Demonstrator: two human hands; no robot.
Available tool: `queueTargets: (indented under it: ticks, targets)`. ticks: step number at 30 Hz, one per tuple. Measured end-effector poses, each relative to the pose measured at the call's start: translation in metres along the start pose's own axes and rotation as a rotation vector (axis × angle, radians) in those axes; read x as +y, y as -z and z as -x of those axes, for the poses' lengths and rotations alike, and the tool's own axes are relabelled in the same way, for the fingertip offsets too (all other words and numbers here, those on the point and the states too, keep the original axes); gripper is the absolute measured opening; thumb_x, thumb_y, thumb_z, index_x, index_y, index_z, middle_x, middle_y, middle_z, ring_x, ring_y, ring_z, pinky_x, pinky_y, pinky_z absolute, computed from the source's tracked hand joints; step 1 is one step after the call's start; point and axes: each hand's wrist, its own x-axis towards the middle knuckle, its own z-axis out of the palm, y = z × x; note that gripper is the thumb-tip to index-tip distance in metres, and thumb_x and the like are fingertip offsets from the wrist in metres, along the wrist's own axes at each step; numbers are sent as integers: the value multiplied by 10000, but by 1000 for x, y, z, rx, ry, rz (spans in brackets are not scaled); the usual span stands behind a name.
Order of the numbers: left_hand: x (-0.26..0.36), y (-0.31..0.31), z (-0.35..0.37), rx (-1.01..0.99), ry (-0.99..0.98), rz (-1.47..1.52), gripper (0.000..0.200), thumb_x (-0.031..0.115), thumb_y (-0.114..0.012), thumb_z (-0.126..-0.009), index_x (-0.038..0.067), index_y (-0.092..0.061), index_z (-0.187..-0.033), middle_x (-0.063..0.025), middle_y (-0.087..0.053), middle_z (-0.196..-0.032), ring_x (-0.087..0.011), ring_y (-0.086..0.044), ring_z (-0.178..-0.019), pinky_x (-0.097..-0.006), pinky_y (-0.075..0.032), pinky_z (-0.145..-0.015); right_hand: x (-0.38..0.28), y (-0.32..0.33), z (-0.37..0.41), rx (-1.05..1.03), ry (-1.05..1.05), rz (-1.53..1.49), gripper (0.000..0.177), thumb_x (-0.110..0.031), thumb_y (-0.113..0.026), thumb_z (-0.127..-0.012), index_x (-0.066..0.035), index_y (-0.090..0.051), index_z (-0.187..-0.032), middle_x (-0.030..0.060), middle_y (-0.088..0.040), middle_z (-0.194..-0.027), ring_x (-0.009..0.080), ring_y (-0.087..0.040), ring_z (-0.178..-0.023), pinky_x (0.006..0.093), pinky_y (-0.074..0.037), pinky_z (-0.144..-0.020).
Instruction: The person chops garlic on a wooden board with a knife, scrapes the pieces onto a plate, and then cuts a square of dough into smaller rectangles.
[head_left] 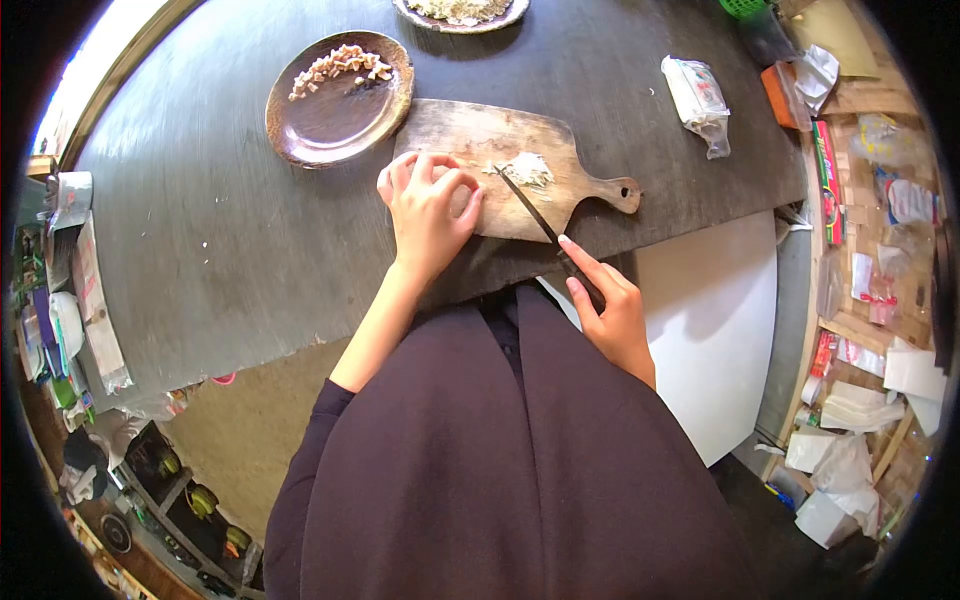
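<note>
A wooden cutting board (490,128) with a handle at its right lies near the table's front edge. On its left part my left hand (430,205) curls its fingers over a pale, rounded piece of food (461,199), mostly hidden under the hand. My right hand (607,308) grips the handle of a dark knife (532,208), index finger stretched along it. The blade slants up and left over the board, its tip at a small heap of pale chopped bits (530,170).
Behind the board's left end, a brown plate (335,120) holds small pinkish pieces. A second plate (478,27) with pale shreds stands at the back. A white plastic package (697,98) lies at the right. Shelves with bags and packets (890,290) stand farther right.
</note>
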Motion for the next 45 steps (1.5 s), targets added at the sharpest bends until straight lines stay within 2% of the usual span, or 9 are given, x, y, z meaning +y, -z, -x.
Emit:
queueTargets:
  ticks: [6, 9, 20, 25, 28, 30, 38, 45]
  targets:
    - [-1, 2, 9, 4, -63, -27, 144, 213, -823, -799, 279, -792, -923, 20, -626, -1236, -334, -470, -1281, -541, -287, -1111, 2, -2, 2, 15, 2, -12, 538, -101, -677, -948, -253, -625, -1461, 142, -621, -811, 294, -599, -697, 397, -517, -702]
    - [-2, 5, 12, 3, -140, -40, 122, 230, -825, -806, 264, -790, -918, 6, -618, -1263, -341, -459, -1297, -548, -283, -1116, 3, -1, 4, 23, -1, -23, 535, -102, -676, -949, -253, -626, -1460, 142, -624, -816, 293, -600, -701, 394, -518, -706]
    - [6, 6, 18, -11, -141, -55, 101, 265, -824, -824, 244, -785, -916, 6, -616, -1272, -341, -457, -1294, -551, -280, -1115, 1, 4, 14, -71, 9, 48, 510, -160, -673, -957, -306, -635, -1445, 119, -647, -832, 300, -647, -710, 415, -549, -692]
    - [3, 5, 22, -5, -144, -35, 101, 246, -827, -822, 245, -784, -913, 6, -616, -1275, -336, -455, -1302, -539, -292, -1106, -6, 8, 14, -98, -71, 186, 513, -179, -665, -963, -335, -626, -1450, 112, -630, -818, 304, -657, -726, 422, -556, -702]
    - [2, 6, 22, -15, -187, -8, 117, 233, -836, -808, 241, -782, -912, 1, -614, -1285, -334, -454, -1307, -525, -299, -1104, -8, 11, 12, -110, -93, 170, 521, -179, -662, -964, -336, -616, -1458, 115, -635, -833, 312, -661, -746, 426, -556, -712]
    - [3, 6, 23, -10, -238, 26, 135, 230, -847, -792, 231, -775, -907, -6, -611, -1298, -333, -454, -1308, -516, -302, -1103, -7, 10, 12, -107, -87, 160, 520, -179, -660, -966, -336, -615, -1460, 118, -639, -840, 315, -663, -755, 429, -556, -719]
    - [8, 6, 23, -30, -198, -3, 136, 219, -842, -790, 225, -765, -902, -16, -607, -1306, -348, -449, -1309, -523, -302, -1100, -5, 13, 15, -78, -86, 125, 526, -157, -657, -965, -323, -614, -1463, 128, -652, -857, 319, -658, -772, 428, -549, -737]
    - [7, 6, 24, -19, -239, 62, 99, 216, -829, -797, 209, -748, -854, -19, -604, -1310, -354, -444, -1316, -532, -292, -1106, -3, 18, 17, -51, -57, 79, 512, -125, -656, -961, -269, -632, -1452, 131, -649, -842, 300, -634, -747, 410, -532, -726]
